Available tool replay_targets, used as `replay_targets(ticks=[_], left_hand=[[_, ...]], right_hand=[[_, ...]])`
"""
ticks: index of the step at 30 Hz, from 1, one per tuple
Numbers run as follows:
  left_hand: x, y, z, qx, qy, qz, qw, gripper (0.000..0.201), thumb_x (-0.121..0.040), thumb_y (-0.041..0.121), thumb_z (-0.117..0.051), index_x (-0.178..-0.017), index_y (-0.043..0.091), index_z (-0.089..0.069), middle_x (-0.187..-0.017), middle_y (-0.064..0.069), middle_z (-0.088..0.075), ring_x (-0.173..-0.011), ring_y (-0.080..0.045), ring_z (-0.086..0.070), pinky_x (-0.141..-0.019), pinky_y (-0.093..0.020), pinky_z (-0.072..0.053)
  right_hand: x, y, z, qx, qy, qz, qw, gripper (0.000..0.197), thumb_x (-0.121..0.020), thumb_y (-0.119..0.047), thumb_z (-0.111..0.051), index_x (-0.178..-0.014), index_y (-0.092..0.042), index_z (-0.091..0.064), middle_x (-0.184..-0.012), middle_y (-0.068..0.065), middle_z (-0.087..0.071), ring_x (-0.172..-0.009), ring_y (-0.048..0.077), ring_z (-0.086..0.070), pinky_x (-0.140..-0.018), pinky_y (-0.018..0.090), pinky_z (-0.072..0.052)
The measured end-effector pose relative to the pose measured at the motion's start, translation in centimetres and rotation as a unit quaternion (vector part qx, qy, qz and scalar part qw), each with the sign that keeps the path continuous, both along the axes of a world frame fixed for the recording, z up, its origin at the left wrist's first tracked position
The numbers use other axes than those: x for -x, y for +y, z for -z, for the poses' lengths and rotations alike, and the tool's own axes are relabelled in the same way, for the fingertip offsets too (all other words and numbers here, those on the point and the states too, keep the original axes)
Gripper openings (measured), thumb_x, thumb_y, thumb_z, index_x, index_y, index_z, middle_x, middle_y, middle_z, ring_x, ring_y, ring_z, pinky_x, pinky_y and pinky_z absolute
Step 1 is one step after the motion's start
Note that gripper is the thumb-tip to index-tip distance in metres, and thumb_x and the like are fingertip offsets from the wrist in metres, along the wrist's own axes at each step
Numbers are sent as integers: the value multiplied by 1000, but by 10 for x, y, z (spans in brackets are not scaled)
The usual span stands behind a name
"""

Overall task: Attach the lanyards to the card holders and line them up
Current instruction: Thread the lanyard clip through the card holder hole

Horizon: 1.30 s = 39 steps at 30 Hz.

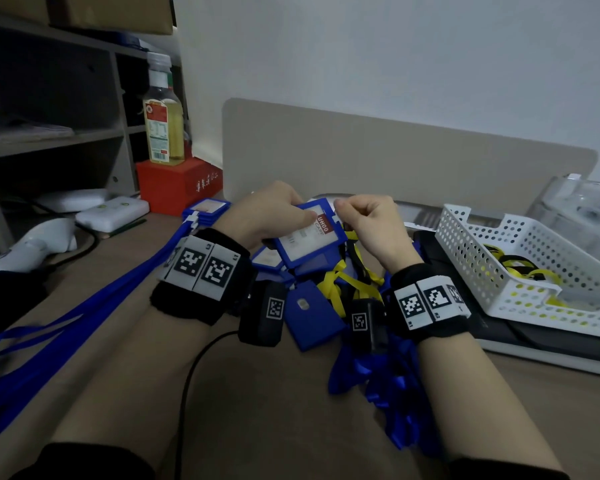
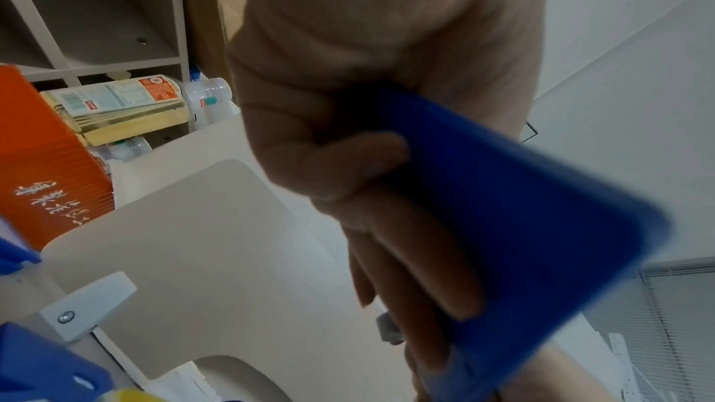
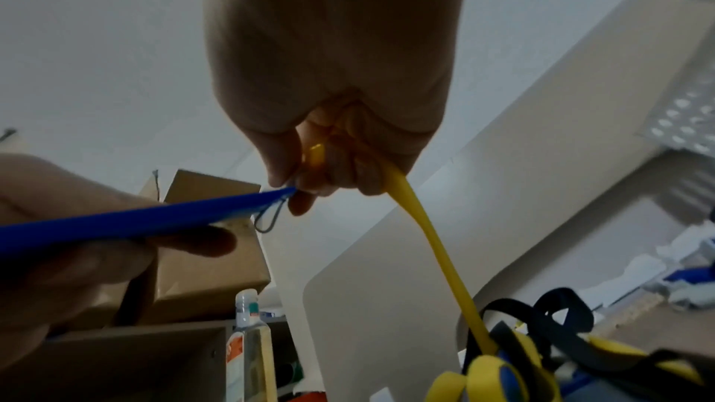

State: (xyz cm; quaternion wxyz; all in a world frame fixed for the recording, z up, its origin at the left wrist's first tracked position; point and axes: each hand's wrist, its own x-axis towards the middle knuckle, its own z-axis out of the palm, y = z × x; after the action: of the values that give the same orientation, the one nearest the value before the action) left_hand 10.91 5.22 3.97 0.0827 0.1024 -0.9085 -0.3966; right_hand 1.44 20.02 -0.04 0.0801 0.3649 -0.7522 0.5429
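Note:
My left hand (image 1: 274, 216) grips a blue card holder (image 1: 309, 233) by its left edge, thumb on its face, raised above the desk. In the left wrist view the fingers (image 2: 406, 256) lie along the holder's blue back (image 2: 522, 225). My right hand (image 1: 368, 216) pinches the clip end of a yellow lanyard (image 3: 417, 231) against the holder's top corner (image 3: 286, 194), where a thin wire loop (image 3: 271, 219) hangs. Below the hands lies a heap of loose blue holders (image 1: 309, 317) and yellow and black lanyards (image 1: 347, 282). A stack of holders (image 1: 207, 211) with blue lanyards (image 1: 84, 306) lies at the left.
A white perforated basket (image 1: 520, 271) with yellow and black lanyards stands at the right. A red box (image 1: 177, 185) with a bottle (image 1: 161, 112) on it is behind the stack. A beige divider (image 1: 395, 157) closes the desk's back. Blue ribbon (image 1: 388, 382) is piled under my right wrist.

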Motion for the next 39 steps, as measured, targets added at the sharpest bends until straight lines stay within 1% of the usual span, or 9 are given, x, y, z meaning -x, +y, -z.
replay_targets(ticks=[4, 10, 13, 16, 20, 29, 33, 36, 39], left_hand=[[1, 1, 1, 39, -7, -17, 999, 19, -94, 25, -56, -99, 10, -68, -75, -1, -67, -63, -12, -64, -47, -21, -46], [-1, -2, 0, 46, 3, -8, 999, 15, -94, 24, -56, -100, 13, -65, -74, 1, -65, -59, -8, -62, -40, -17, -42], [-2, -3, 0, -32, 47, 40, 998, 15, -95, 23, -57, -105, 14, -64, -79, 1, -68, -64, -9, -65, -50, -20, -51], [-2, 0, 2, -148, 104, 80, 980, 17, -96, 23, -57, -110, 16, -63, -87, 1, -70, -67, -7, -67, -57, -19, -55], [4, 5, 9, -183, 134, 102, 969, 20, -97, 23, -55, -114, 17, -62, -91, -2, -70, -72, -12, -67, -61, -22, -56], [4, -3, 11, -131, 97, 82, 983, 15, -95, 28, -58, -109, 25, -60, -87, 5, -68, -66, -5, -67, -53, -17, -53], [2, -7, 9, -26, 97, 85, 991, 17, -93, 30, -60, -110, 27, -60, -91, 7, -67, -71, -4, -66, -54, -14, -51], [2, -11, 7, 76, 84, 70, 991, 22, -94, 32, -58, -114, 27, -60, -98, 6, -67, -77, -5, -65, -58, -20, -49], [3, -14, 8, 243, 91, 23, 965, 21, -94, 37, -54, -113, 31, -62, -99, 7, -67, -80, -8, -61, -55, -24, -38]], right_hand=[[1, -5, 0, -81, 85, 54, 992, 49, -95, -25, -56, -56, 0, -41, -53, 8, -36, -51, 12, -32, -51, 28, -26], [5, -4, -3, -94, 82, 99, 987, 46, -96, -28, -52, -56, -7, -44, -55, 7, -37, -54, 17, -33, -53, 29, -28], [10, -3, -6, 16, -101, 46, 994, 42, -98, -29, -45, -60, -12, -40, -55, 4, -33, -55, 20, -29, -55, 30, -26], [5, 3, -12, 197, -351, -139, 905, 30, -102, -18, -35, -75, -9, -46, -51, -4, -34, -43, 7, -24, -45, 20, -18], [0, 1, -12, 242, -419, -236, 843, 25, -96, -7, -30, -91, -1, -54, -51, -4, -34, -36, 2, -26, -40, 14, -19], [-3, -3, -10, 160, -392, -147, 894, 20, -91, -2, -35, -79, -6, -51, -55, -2, -37, -41, 4, -24, -36, 14, -18], [2, -3, -8, 111, -368, -112, 916, 24, -100, -17, -39, -107, -2, -56, -51, -5, -33, -42, 5, -21, -36, 17, -14], [5, -3, -6, 64, -361, -84, 926, 30, -102, -23, -36, -76, -15, -49, -43, -9, -23, -36, 4, -15, -36, 19, -9], [2, -7, -4, 16, -334, -72, 940, 28, -95, -11, -37, -68, -17, -42, -42, -8, -22, -36, 6, -13, -38, 21, -7]])
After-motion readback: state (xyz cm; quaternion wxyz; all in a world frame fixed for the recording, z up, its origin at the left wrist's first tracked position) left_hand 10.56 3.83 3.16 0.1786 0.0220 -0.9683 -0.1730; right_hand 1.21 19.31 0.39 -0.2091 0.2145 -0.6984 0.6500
